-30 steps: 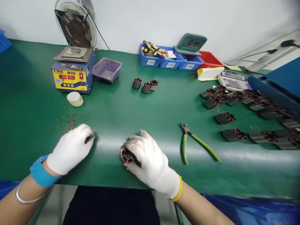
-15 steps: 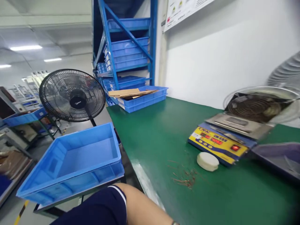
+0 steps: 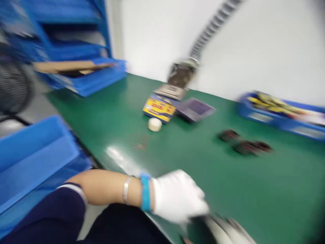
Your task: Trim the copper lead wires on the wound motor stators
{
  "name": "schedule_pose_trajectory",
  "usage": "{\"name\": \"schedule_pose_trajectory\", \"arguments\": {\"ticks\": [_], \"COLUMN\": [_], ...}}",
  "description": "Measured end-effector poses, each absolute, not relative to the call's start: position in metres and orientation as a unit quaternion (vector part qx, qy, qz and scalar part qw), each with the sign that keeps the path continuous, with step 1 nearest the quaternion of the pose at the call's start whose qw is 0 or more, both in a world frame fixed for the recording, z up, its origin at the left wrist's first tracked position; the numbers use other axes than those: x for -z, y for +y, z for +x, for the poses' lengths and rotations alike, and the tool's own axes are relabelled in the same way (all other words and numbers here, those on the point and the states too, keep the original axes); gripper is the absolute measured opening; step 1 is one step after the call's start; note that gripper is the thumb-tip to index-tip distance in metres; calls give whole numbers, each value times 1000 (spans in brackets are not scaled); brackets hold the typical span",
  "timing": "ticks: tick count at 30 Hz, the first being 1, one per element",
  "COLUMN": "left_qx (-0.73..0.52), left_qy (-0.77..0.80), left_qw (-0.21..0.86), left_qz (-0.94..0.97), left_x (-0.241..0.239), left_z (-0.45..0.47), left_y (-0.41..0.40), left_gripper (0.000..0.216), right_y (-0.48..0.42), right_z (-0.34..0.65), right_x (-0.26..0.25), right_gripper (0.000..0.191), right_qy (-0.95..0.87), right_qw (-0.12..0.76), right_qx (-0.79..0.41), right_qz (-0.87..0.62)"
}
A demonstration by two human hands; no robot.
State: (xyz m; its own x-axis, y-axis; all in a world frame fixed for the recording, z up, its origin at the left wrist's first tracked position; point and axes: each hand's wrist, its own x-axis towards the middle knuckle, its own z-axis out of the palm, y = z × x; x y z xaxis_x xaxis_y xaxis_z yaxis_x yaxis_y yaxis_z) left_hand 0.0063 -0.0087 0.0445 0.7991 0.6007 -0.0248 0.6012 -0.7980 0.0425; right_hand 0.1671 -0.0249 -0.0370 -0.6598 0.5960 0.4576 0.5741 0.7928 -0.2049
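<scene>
My left hand [image 3: 180, 196], in a white glove with a blue band at the wrist, is low over the front of the green table [image 3: 182, 152]. Its fingers look curled closed, and what they hold is hidden. A dark, blurred thing [image 3: 199, 228] shows just under the fingertips; its kind cannot be made out. At the bottom edge, my right hand [image 3: 228, 232] appears as a pale gloved shape, cut off and smeared by motion. Several dark, reddish-tinged pieces [image 3: 245, 144] lie farther back on the table, too blurred to name.
A yellow-and-blue device [image 3: 159, 107] with a lit display stands behind a round cream-coloured piece [image 3: 154, 124]. Beside it is a purple tray [image 3: 195, 109]. Blue bins [image 3: 266, 118] holding tools line the right wall; a blue crate [image 3: 38, 159] stands at left. Wire scraps [image 3: 139, 144] lie nearby.
My view has swung to the right and down. Both gloved hands, the dark pieces and the tool bins have come into sight; the fan and crate have slid left.
</scene>
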Motion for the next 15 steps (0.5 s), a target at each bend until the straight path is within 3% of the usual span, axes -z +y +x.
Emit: {"name": "schedule_pose_trajectory", "arguments": {"ticks": [3, 5, 11, 15], "left_qx": [-76, -89, -23, -18], "left_qy": [368, 366, 385, 390], "left_qw": [97, 143, 227, 214], "left_qz": [922, 915, 894, 896], "left_x": [-34, -26, -20, -21], "left_z": [0, -5, -2, 2], "left_y": [-5, 4, 13, 14], "left_gripper": [46, 56, 28, 31], "right_y": [-66, -73, -50, -44], "right_z": [219, 219, 196, 196], "right_x": [15, 7, 5, 7], "right_gripper": [51, 50, 37, 8], "right_qy": [-853, -833, -827, -852], "right_qw": [222, 227, 273, 262], "right_qx": [40, 47, -30, -74], "right_qz": [-472, -502, -490, -447]}}
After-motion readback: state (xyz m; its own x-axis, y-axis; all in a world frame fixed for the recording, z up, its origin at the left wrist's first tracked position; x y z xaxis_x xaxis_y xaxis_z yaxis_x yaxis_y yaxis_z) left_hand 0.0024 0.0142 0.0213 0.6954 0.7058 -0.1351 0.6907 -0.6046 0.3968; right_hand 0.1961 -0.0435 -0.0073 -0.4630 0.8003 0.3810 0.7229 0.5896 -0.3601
